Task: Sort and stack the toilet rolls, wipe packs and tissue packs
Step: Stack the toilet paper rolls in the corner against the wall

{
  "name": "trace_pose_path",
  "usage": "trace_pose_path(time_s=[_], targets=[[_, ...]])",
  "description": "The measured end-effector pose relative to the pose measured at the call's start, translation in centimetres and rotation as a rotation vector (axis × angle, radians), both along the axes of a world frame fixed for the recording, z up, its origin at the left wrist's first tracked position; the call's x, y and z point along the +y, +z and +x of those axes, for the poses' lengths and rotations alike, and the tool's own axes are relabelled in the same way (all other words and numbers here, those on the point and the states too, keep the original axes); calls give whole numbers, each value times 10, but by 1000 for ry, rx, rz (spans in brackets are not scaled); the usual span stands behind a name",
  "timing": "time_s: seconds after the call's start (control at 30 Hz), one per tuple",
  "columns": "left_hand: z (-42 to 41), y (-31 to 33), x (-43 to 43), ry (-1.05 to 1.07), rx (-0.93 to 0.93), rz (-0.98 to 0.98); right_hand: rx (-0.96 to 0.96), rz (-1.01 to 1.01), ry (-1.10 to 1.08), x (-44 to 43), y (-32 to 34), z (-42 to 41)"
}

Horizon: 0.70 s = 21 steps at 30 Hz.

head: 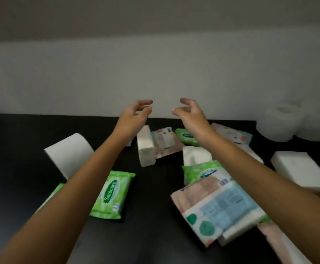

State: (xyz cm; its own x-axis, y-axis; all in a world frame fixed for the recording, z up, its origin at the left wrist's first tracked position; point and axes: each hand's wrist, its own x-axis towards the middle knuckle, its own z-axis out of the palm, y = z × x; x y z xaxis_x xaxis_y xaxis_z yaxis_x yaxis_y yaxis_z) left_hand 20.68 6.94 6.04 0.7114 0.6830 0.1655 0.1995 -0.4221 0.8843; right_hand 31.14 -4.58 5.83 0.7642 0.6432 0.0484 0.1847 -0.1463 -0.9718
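Black table (151,187), near edge, right: a patterned tissue pack (218,206) is laid over a green wipe pack (199,171). Left: a second wipe pack (110,195) is set apart, and a third wipe pack (52,193) is half hidden by the left forearm. Middle: a toilet roll (69,153) is laid on its side, with a white tissue pack (145,147) beyond it. Far right: upright toilet rolls (281,122) are grouped. The left hand (136,113) and right hand (187,111) are held above the farthest packs, fingers loosely curled, nothing gripped.

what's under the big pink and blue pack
A green wipe pack pokes out beneath its far edge, a white pack beneath its near edge; the rest underneath is covered.
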Motion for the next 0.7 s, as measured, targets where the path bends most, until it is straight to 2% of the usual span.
trace_pose_path(time_s=[0.2, 0.43, 0.7], targets=[[-78, -10, 61, 122, 43, 39, 3, -65, 86, 70, -15, -72], [-144, -37, 112, 322, -3, -2, 55, -142, 166, 126, -36, -115], [-173, -79, 147, 631, -14, -245, 29, -301, 272, 195, -64, -139]])
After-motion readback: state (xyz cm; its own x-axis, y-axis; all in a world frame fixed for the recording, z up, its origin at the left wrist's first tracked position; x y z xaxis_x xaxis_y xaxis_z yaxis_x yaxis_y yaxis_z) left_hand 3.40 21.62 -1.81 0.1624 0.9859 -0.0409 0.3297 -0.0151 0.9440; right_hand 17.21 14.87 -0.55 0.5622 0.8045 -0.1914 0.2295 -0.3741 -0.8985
